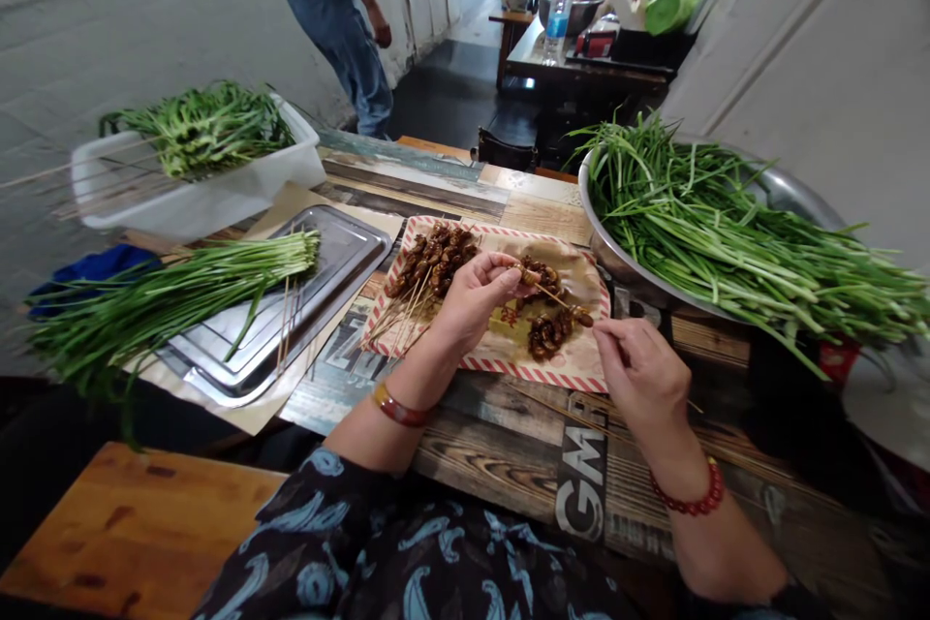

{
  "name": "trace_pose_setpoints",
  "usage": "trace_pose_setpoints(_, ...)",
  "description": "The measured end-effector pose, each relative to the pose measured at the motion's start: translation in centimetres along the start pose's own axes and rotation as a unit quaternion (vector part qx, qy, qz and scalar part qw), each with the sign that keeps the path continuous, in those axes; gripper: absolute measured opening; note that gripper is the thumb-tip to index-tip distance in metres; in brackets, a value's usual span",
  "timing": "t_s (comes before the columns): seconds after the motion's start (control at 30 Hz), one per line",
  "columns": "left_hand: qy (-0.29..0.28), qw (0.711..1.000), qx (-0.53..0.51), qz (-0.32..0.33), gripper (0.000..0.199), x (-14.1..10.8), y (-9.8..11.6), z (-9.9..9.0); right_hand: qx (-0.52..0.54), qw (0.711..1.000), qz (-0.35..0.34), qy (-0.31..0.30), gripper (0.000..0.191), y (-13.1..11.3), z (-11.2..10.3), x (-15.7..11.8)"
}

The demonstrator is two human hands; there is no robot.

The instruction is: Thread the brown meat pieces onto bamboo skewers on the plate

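Observation:
A thin wooden skewer [553, 294] runs between my hands above a paper-lined tray [501, 373] with a red-and-white striped edge. My left hand [480, 295] is closed in a pinch around the skewer, with a brown morsel at its fingertips. At the skewer's other end is a glossy brown morsel [580, 315], perhaps a pupa; the closed fingertips of my right hand [643, 373] are at it. Skewered brown morsels [436, 257] are heaped at the tray's left, their sticks pointing toward me. Loose brown morsels [548, 334] lie under my hands.
Chives [239, 276] and several skewers rest on a metal lid [239, 363] at left. Behind it stands a white tub [268, 179] of greens. A steel bowl [592, 213] heaped with chives is at right. A person [341, 29] stands beyond the table.

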State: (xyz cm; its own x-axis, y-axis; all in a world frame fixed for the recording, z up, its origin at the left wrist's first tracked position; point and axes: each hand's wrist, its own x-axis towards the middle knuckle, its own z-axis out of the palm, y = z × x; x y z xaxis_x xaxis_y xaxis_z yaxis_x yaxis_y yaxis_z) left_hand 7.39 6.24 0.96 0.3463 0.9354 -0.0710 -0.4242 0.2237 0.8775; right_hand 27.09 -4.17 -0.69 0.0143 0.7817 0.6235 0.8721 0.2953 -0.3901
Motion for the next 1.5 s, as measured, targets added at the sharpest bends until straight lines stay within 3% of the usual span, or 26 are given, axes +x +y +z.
trace_pose_setpoints(0.33, -0.021, 0.997, -0.06, -0.048, 0.038, -0.2, -0.1, 0.1, 0.062, 0.998, 0.003, 0.019, 0.007, -0.1, 0.4, 0.2)
trace_pose_setpoints(0.73, -0.01, 1.0, -0.019, 0.021, 0.033, -0.3, -0.7, 0.5, 0.043, 0.999, 0.002, 0.007, 0.007, -0.3, 0.7, -0.3)
trace_pose_setpoints(1.03, 0.009, 0.999, -0.012, 0.034, 0.033, -0.4, -1.0, 0.7, 0.043, 0.999, 0.017, 0.019, 0.007, -0.8, 1.0, -0.3)
trace_pose_setpoints(1.5, -0.014, 0.999, -0.022, -0.031, 0.038, -0.6, -0.8, 0.8, 0.047, 0.999, 0.015, 0.013, 0.006, -0.4, 1.1, -0.4)
